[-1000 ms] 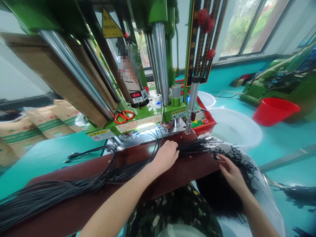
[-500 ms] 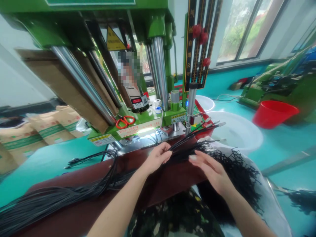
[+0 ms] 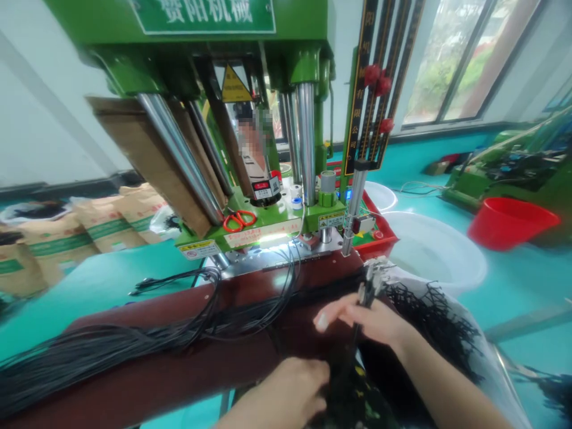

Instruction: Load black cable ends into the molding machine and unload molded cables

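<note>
In the head view my right hand (image 3: 373, 319) is closed around a few black cables (image 3: 367, 293) near their metal-tipped ends, which point up. Lower and to the left, close to my lap, my left hand (image 3: 297, 387) has curled fingers; it is blurred, and whether it holds the lower part of the cables cannot be made out. A long bundle of black cables (image 3: 111, 357) runs along the dark red tabletop (image 3: 179, 381). More metal-tipped ends (image 3: 379, 268) lie at the table's right end, just behind my right hand.
A green press (image 3: 286, 211) stands behind the table, with orange-handled scissors (image 3: 240, 220) on its base. Black pieces fill a white sack (image 3: 482, 333) at the right. Beyond are a white tub (image 3: 465, 256) and a red bucket (image 3: 513, 223). Paper sacks (image 3: 107, 223) stand at the left.
My left hand has moved down from the cables towards my lap. My right hand, open before, has closed on some cables. The view has shifted, showing more of the press's top.
</note>
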The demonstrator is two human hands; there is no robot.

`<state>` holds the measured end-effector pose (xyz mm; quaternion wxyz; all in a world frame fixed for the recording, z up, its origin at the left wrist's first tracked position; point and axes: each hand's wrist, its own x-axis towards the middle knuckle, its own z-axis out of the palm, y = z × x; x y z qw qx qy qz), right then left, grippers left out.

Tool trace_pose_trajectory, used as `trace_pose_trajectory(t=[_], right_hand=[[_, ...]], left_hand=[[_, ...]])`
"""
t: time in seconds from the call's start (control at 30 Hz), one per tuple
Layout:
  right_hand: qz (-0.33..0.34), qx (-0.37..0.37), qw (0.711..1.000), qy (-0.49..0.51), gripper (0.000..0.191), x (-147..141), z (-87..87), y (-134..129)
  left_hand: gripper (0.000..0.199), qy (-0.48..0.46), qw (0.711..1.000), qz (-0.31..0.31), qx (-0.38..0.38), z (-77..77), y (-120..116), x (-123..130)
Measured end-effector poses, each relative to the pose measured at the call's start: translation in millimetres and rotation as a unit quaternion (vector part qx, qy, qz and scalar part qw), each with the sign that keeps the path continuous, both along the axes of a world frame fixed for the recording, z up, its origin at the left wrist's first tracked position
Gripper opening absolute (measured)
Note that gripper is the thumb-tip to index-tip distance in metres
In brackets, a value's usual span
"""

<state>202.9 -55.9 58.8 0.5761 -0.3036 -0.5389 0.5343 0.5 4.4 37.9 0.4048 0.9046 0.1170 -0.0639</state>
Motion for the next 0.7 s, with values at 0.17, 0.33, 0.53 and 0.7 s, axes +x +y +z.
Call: trace_pose_trajectory(t=[0.17, 0.33, 0.53, 0.7], right_hand=[[0.083, -0.035, 0.984, -0.156, 0.028, -28, -23.9, -1], [0.010, -0.160, 0.987, 0.027, 0.037, -34, -32.9, 9], [-0.092, -0.126, 0.988, -0.018, 0.031, 0, 2.7, 28], [0.020, -0.128, 0.944, -0.304, 0.041, 10, 20.1, 22]], left_hand=[[0.039, -0.121, 0.899, 0.079, -0.413, -6.9, -20, 11], [0.035, -0.209, 0.670, 0.305, -0.644, -27.7, -45, 43], [0.044, -0.193, 0.708, 0.324, -0.598, -37.8, -48, 63], [0.050, -0.199, 0.692, 0.323, -0.614, -30.5, -39, 74]])
